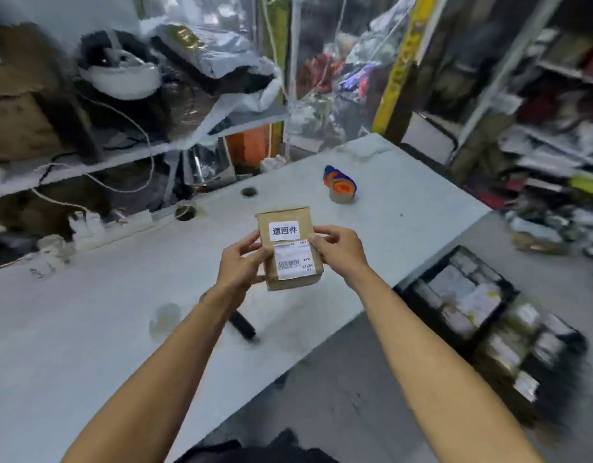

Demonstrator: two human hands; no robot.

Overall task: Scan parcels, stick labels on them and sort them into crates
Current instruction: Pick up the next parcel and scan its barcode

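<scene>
A small brown paper parcel is held up above the white table. It carries a white sticker with printed characters near its top and a barcode shipping label below. My left hand grips the parcel's left edge, thumb on the front. My right hand pinches its right edge beside the shipping label. A black crate filled with labelled parcels stands on the floor to the right of the table.
A tape dispenser with orange and blue parts lies on the far side of the table. A dark cylindrical object lies near the table's front edge under my left forearm. Cluttered shelves line the left and right; cables and a power strip lie at left.
</scene>
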